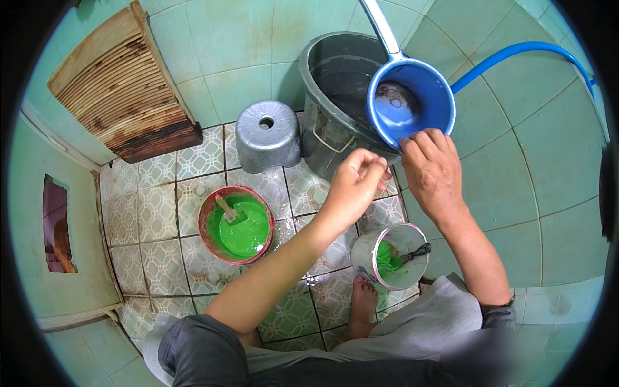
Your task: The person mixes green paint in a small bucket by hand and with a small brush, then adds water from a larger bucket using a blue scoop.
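A blue dipper (429,97) with a long pale handle tilts over the right rim of a large dark grey bin (316,119). Some dark residue lies in its bottom. My right hand (432,171) is closed with its fingertips on the dipper's near rim. Just left of it, in front of the bin, my left hand (356,182) has its fingers curled together in a pinch; whatever they may hold is hidden. A red-rimmed bucket of green paint (242,229) with a brush (227,209) in it stands left of my left forearm.
Between my forearms stands a whitish bucket (406,274) holding a green-smeared lump and a dark-handled tool (416,253). A grey plastic stool (267,145) sits beside the bin. A slatted wooden board (122,84) leans at the far left wall. A blue hose (522,48) curves along the right wall. The tiled floor (293,309) looks wet.
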Motion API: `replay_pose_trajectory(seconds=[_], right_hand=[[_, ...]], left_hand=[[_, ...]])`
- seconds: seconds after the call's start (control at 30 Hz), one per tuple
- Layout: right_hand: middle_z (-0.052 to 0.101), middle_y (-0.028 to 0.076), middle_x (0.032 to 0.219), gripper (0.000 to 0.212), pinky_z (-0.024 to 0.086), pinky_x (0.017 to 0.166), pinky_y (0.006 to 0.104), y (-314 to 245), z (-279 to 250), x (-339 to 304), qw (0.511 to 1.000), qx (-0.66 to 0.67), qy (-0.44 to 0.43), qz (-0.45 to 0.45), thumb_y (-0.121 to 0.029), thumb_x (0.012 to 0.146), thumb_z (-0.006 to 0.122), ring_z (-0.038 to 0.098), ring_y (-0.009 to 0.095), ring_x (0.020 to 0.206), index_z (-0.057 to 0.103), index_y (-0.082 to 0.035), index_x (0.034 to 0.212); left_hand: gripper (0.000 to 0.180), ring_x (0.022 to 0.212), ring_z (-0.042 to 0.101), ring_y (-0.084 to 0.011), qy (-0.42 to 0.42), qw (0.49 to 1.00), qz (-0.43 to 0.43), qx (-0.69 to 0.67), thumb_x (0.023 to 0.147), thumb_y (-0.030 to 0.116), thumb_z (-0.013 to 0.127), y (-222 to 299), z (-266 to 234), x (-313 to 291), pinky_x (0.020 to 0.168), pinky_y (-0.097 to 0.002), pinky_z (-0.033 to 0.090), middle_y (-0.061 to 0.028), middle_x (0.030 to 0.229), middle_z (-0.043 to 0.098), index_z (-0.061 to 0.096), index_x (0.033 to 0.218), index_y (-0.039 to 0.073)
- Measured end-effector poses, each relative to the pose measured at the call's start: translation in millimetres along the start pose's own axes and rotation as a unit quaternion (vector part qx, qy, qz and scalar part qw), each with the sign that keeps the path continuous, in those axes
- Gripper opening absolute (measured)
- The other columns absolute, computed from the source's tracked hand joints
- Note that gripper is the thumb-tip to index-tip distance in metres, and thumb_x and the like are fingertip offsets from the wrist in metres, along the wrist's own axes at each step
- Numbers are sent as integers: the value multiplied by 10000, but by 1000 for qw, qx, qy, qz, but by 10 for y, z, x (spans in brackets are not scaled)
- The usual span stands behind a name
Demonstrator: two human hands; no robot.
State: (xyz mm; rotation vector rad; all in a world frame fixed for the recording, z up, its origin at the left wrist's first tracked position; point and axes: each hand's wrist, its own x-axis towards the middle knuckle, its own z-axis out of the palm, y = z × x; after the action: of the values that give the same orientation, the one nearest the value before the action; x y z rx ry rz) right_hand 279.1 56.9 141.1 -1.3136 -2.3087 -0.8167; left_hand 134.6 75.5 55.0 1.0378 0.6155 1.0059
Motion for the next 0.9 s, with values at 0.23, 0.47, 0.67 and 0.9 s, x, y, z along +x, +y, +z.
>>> replay_pose_trajectory(seconds=[0.23,0.47,0.67,0.9], right_hand=[[555,39,851,194,436,689,373,-53,-36,-34,1000,7,-8,17,-78,712,688,565,226,858,620,-70,893],[579,48,892,210,440,711,359,-79,-54,-84,1000,2,-2,28,-57,703,704,573,239,906,617,-74,894],[607,99,864,116,469,662,352,-183,-108,-419,973,194,78,98,-52,811,627,603,248,792,611,-34,925],[671,113,986,275,554,709,298,-216,147,-243,451,666,-135,578,-125,1005,435,657,174,809,595,67,1119]], left_hand=[[287,773,655,-112,72,995,75,-3,1014,301,603,161,183,130,635,-270,515,-55,855,676,621,965,18],[259,698,612,-76,162,973,77,142,971,235,657,244,292,113,618,-263,483,-44,752,675,628,861,2],[254,624,595,-78,190,972,82,113,951,208,659,209,348,168,596,-267,479,-60,695,673,620,811,-1],[247,589,607,-102,202,968,89,116,933,192,673,148,366,181,553,-293,486,-72,680,673,607,801,-6]])
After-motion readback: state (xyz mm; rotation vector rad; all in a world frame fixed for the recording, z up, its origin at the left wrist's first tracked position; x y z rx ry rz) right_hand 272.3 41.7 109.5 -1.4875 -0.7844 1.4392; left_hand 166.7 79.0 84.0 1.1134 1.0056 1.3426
